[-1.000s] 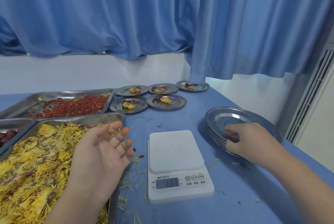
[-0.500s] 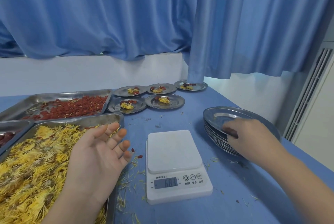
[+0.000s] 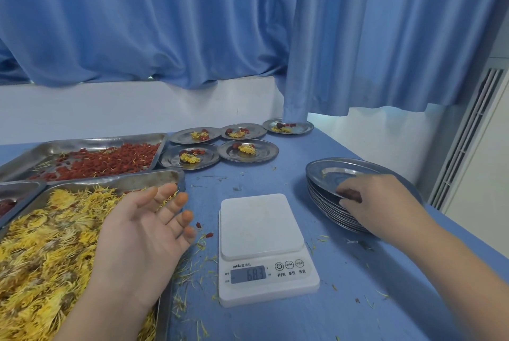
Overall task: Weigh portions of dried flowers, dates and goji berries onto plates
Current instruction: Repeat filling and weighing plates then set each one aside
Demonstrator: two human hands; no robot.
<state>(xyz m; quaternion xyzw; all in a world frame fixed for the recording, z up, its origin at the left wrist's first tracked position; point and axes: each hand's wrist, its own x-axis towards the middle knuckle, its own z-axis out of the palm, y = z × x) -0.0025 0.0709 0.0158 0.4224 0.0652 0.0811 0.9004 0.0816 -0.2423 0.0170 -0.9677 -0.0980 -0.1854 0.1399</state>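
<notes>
Your left hand, 9 o'clock of scale: palm up, fingers spread, empty, over dried flowers. Your right hand, 2 o'clock: pinching rim of top plate. Risk: nested stack sticks, second plate lifts too, clatters. Scale display not zero; tare. Blue table petal-littered; blue curtains behind.

The tray of yellow flowers runs off the left and bottom edges, and the left hand covers part of it. Only a corner of the side tray shows. The right hand hides the near rim of the plate stack. The numbers on the scale look fuzzy.
</notes>
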